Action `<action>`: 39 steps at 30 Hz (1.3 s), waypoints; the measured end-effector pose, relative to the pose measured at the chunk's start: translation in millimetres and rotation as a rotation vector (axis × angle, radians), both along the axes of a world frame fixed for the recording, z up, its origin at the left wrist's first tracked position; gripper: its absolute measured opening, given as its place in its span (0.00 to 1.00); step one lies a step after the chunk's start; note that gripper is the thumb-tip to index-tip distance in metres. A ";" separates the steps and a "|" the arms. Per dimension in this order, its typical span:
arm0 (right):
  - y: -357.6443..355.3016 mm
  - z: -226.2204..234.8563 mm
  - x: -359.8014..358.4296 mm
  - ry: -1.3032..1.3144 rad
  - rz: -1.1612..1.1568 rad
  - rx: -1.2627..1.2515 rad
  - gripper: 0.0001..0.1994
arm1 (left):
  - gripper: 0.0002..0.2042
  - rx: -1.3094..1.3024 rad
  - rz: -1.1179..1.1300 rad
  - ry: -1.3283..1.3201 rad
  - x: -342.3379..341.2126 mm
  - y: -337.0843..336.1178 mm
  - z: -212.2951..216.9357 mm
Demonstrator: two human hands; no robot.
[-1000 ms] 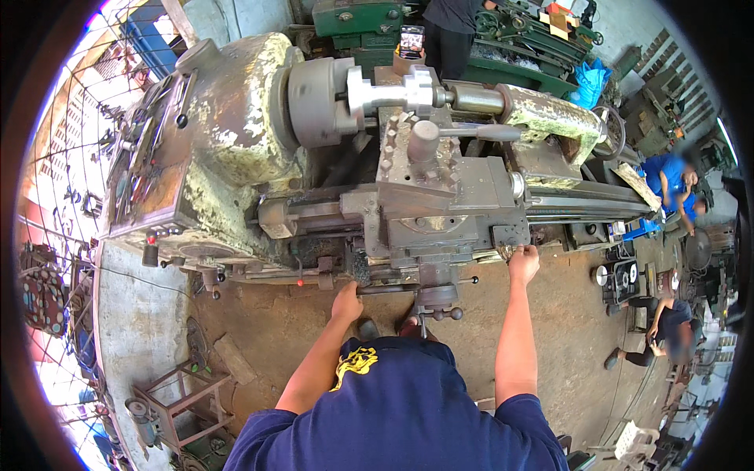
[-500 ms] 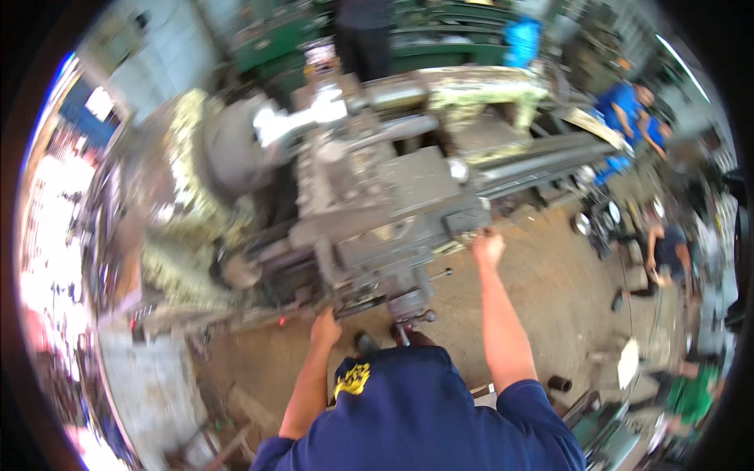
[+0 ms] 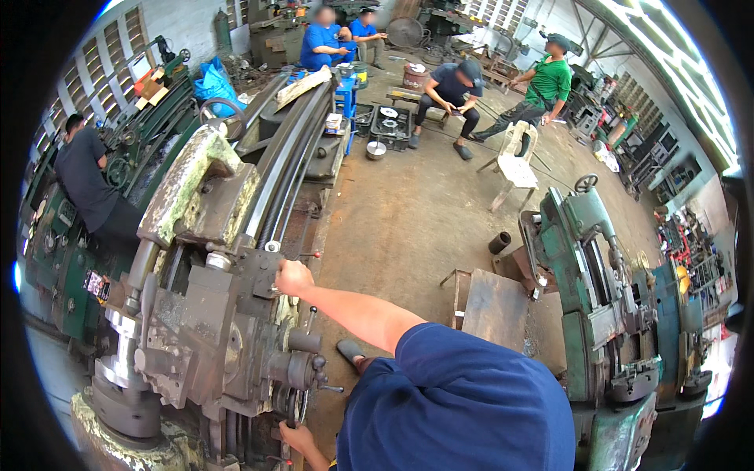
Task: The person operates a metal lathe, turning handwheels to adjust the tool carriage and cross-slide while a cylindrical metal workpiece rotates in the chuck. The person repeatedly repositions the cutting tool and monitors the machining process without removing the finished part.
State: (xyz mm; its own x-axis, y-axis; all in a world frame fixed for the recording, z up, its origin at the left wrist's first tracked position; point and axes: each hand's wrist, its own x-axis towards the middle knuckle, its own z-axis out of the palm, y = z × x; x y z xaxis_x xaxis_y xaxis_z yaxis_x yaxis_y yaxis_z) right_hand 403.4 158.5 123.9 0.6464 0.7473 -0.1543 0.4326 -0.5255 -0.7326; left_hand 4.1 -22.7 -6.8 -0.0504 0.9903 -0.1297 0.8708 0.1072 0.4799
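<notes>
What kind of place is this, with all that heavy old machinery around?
Most likely a machine shop or metalworking workshop. The person's right hand rests on a big worn lathe, a green machine tool stands across the concrete floor, and other workers sit among metal parts.

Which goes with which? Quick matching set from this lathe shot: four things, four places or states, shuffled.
Things:
1. right hand
2. left hand
3. white plastic chair
4. blue bag

Places or states:
A. low at the front of the lathe carriage, near the bottom edge
B. on the concrete floor, unoccupied
C. on top of the carriage, arm stretched out
D. far end of the lathe bed, upper left

Pairs: 1-C, 2-A, 3-B, 4-D
</notes>
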 end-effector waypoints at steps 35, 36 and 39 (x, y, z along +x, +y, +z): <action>14.1 -27.2 1.6 -0.170 0.093 0.130 0.09 | 0.22 -0.261 0.196 -0.300 -12.8 2.1 -1.2; 13.9 -25.2 0.9 -0.137 0.092 0.117 0.09 | 0.22 -0.272 0.191 -0.312 -13.4 2.4 -2.4; 14.0 -20.2 -1.1 -0.096 0.086 0.099 0.10 | 0.22 -0.239 0.175 -0.319 -14.5 3.0 -5.8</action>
State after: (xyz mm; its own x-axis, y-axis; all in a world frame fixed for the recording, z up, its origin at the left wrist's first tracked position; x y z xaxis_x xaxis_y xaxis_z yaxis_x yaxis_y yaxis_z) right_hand 402.3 172.6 103.8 0.5873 0.8092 -0.0179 0.5437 -0.4108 -0.7319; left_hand -10.4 -19.7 -12.6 -0.1348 0.9107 -0.3905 0.6415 0.3806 0.6660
